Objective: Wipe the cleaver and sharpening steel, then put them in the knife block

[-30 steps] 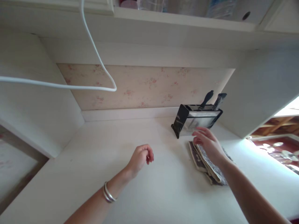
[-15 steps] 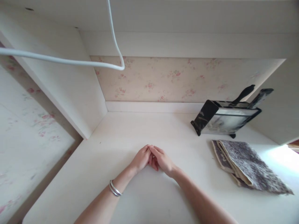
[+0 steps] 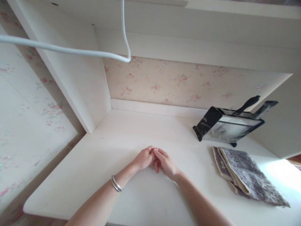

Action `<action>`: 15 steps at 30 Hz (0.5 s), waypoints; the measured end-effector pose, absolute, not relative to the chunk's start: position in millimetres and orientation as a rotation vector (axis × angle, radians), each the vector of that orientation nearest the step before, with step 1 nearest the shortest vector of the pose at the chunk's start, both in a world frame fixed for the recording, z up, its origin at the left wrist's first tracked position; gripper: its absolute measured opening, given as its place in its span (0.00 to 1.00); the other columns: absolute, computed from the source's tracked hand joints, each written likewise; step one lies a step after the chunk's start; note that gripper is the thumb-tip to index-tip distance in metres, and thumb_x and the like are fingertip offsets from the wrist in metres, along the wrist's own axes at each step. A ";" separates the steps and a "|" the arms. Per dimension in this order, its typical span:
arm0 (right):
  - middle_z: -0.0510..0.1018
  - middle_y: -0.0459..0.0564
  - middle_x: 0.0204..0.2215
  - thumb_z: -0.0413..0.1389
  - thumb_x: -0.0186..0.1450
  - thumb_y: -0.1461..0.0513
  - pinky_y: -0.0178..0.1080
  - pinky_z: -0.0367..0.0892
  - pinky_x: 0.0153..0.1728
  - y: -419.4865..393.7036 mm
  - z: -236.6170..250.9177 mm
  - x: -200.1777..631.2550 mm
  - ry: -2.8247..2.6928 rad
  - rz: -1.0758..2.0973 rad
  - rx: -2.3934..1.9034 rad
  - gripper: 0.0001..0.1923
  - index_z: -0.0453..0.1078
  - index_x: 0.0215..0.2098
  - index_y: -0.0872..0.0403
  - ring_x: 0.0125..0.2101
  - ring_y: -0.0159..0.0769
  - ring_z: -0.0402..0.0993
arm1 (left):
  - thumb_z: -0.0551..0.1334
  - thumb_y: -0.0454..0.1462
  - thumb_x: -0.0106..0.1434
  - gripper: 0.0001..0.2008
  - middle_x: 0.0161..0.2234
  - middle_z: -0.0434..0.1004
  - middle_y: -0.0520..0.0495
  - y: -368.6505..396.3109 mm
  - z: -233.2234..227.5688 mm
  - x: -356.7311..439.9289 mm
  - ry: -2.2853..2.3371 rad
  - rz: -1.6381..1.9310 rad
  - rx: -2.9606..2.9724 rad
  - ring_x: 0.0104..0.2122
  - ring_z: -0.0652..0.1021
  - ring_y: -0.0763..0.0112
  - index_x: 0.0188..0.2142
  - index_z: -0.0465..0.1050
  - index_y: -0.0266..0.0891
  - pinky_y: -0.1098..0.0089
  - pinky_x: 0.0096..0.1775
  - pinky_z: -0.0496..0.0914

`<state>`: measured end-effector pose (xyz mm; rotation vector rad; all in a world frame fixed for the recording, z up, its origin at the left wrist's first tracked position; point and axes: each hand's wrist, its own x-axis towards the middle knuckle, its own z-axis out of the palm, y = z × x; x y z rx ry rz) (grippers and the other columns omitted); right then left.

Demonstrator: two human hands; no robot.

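My left hand (image 3: 145,158) and my right hand (image 3: 166,162) rest together in the middle of the white desk (image 3: 131,131). Their fingers are curled and touch at the tips, the right thumb lying against the left fingers. No object shows in either hand, though the palms are turned out of sight. Two silver bangles (image 3: 116,184) circle my left wrist.
A folded grey-brown towel (image 3: 251,172) lies on the right. Behind it stands a black-framed knife block (image 3: 229,127) with clear sides and two black handles sticking up. A white cable (image 3: 77,51) hangs across the upper left, below a shelf (image 3: 211,28).
The view has tilted slightly, so the desk's front-left edge shows more. My hands stay together in nearly the same place, with only slight finger movement.
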<state>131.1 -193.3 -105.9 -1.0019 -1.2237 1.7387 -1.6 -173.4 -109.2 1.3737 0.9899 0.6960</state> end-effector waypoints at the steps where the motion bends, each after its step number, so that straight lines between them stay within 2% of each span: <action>1: 0.74 0.45 0.18 0.48 0.64 0.42 0.29 0.55 0.12 -193.2 -106.4 131.0 -1.216 1.743 -0.994 0.24 0.62 0.33 0.56 0.11 0.25 0.63 | 0.51 0.50 0.64 0.18 0.14 0.65 0.56 -173.1 -110.1 -1.5 0.986 0.693 1.386 0.18 0.71 0.73 0.31 0.67 0.38 0.72 0.25 0.62; 4: 0.76 0.47 0.19 0.48 0.64 0.42 0.29 0.58 0.13 -193.3 -107.6 130.9 -1.210 1.747 -0.984 0.25 0.62 0.34 0.56 0.12 0.26 0.64 | 0.48 0.51 0.65 0.20 0.12 0.62 0.57 -173.5 -112.3 -0.3 0.951 0.692 1.412 0.17 0.71 0.72 0.30 0.65 0.38 0.73 0.23 0.63; 11: 0.75 0.46 0.18 0.50 0.64 0.44 0.29 0.59 0.13 -193.0 -106.9 133.1 -1.244 1.713 -0.998 0.23 0.63 0.32 0.56 0.12 0.25 0.63 | 0.49 0.51 0.65 0.20 0.12 0.61 0.58 -176.0 -107.7 0.5 0.884 0.711 1.398 0.17 0.74 0.71 0.35 0.66 0.38 0.74 0.21 0.64; 15: 0.76 0.47 0.18 0.49 0.64 0.43 0.29 0.60 0.14 -193.4 -104.1 133.1 -1.265 1.720 -1.004 0.24 0.62 0.32 0.56 0.12 0.27 0.66 | 0.49 0.52 0.65 0.21 0.13 0.66 0.55 -175.6 -106.8 -0.8 0.933 0.663 1.409 0.13 0.69 0.75 0.37 0.68 0.37 0.77 0.16 0.57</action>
